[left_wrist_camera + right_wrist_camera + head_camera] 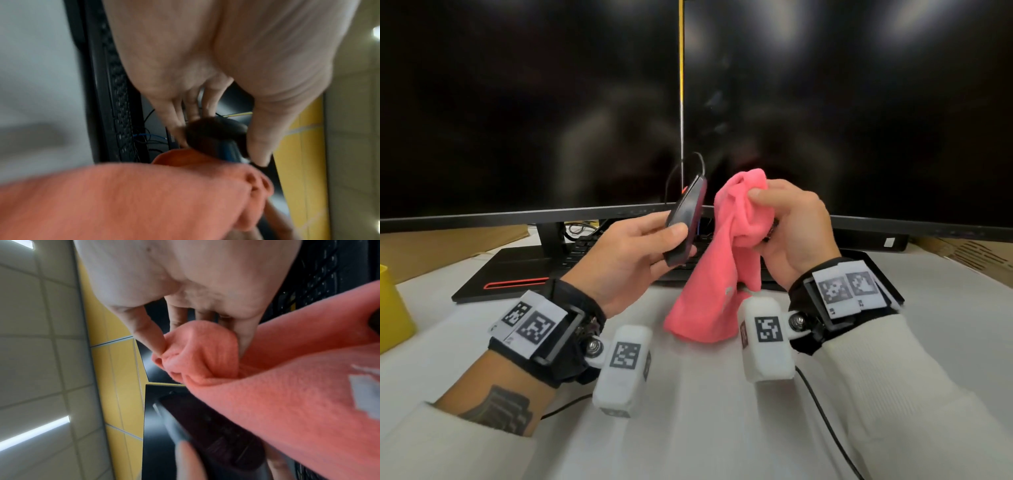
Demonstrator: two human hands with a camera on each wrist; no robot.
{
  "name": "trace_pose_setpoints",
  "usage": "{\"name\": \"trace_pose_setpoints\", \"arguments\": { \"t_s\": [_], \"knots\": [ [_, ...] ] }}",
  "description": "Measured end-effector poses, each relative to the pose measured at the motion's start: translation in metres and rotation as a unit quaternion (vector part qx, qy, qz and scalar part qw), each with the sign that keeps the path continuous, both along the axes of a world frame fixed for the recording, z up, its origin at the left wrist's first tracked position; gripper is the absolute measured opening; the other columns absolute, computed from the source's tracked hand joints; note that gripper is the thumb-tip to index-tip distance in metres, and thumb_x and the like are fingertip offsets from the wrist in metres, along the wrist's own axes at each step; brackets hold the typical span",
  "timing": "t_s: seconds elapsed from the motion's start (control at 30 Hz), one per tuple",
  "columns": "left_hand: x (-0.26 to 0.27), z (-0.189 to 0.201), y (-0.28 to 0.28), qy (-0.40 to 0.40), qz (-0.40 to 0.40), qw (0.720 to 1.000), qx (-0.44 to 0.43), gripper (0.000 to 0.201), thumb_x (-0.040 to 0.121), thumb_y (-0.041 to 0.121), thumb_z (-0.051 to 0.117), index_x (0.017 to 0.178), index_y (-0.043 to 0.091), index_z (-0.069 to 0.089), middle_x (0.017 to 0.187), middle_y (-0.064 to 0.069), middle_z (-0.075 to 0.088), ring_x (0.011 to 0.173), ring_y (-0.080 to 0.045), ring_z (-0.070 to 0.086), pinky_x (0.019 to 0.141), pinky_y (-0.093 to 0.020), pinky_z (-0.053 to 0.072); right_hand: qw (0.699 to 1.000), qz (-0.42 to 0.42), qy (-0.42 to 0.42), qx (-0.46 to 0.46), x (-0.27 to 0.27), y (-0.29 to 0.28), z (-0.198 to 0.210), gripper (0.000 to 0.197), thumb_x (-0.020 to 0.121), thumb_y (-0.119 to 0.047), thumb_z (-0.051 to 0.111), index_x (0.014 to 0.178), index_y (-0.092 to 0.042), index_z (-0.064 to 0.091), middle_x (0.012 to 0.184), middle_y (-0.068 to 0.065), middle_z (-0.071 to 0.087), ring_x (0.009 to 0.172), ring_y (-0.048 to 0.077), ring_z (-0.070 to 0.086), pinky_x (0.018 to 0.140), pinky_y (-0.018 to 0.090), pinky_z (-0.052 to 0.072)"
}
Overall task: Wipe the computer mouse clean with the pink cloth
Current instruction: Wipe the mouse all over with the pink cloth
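My left hand grips the computer mouse aloft, long axis tilted up and away. My right hand, just beside it, bunches the pink cloth, apart from the mouse.

Left hand raised, fingers curled gripping; right hand raised, pinching.

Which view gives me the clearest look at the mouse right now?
The head view: the mouse shows sharp and nearly whole, tilted on edge in the left hand, beside the pink cloth. The left wrist view shows only a blurred dark end between fingers and thumb; the right wrist view shows its side, blurred and partly behind cloth.
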State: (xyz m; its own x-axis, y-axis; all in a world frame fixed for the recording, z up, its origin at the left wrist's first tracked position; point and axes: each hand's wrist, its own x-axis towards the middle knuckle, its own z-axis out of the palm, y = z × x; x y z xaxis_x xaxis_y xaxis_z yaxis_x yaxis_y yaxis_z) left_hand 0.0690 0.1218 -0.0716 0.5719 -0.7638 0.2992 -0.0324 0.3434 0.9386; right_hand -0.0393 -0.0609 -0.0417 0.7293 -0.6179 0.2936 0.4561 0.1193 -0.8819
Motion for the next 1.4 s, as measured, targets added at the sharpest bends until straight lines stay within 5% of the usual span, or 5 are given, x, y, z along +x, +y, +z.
{"name": "trace_pose_setpoints", "arguments": {
  "t_s": [0.27,0.6,0.87,1.1,1.4],
  "knots": [
    [0.009,-0.007,-0.003,-0.132,0.224,0.965,0.018,0.069,0.052,0.03,0.097,0.117,0.019,0.076,0.115,-0.005,0.079,0.108,-0.028,0.075,0.1,-0.044,0.059,0.991,0.134,-0.003,0.015,0.002,0.006,-0.007,0.032,0.082,0.004,0.041,0.084,0.001,0.072,0.094,0.019,0.068,0.082,0.031,0.062,0.066,0.033,0.055],
    [-0.002,-0.007,-0.007,-0.299,0.27,0.914,0.052,0.073,0.048,0.027,0.098,0.114,0.02,0.066,0.107,-0.007,0.066,0.084,-0.012,0.064,0.076,-0.028,0.059,0.995,0.042,0.065,-0.066,0.016,0.021,-0.022,0.027,0.088,0.002,0.071,0.112,-0.004,0.06,0.084,0.019,0.066,0.068,0.032,0.057,0.065,0.05,0.048],
    [-0.006,0.001,-0.002,-0.298,0.196,0.931,0.074,0.081,0.055,0.006,0.103,0.124,0.024,0.063,0.123,-0.009,0.058,0.096,-0.014,0.071,0.084,-0.024,0.06,0.994,0.046,0.077,-0.068,0.021,0.008,-0.021,0.038,0.099,0.006,0.039,0.102,-0.009,0.073,0.072,0.003,0.071,0.056,0.01,0.066,0.055,0.03,0.055],
    [-0.01,0.012,0.011,-0.295,0.077,0.948,0.097,0.121,0.054,-0.009,0.098,0.154,0.032,0.043,0.124,0.002,0.054,0.097,-0.027,0.073,0.091,-0.037,0.063,0.993,0.069,0.059,-0.073,0.021,0.006,-0.022,0.04,0.1,-0.002,0.055,0.068,-0.016,0.074,0.062,0.002,0.064,0.059,0.015,0.06,0.06,0.03,0.05],
    [-0.012,0.01,0.012,-0.313,0.059,0.939,0.13,0.123,0.045,-0.003,0.103,0.148,0.033,0.046,0.135,0.008,0.062,0.117,-0.015,0.071,0.092,-0.039,0.063,0.981,0.165,0.03,-0.1,0.017,0.012,-0.024,0.037,0.081,0.001,0.075,0.117,-0.002,0.067,0.082,0.008,0.074,0.072,0.02,0.071,0.064,0.033,0.057]
  ]
}}
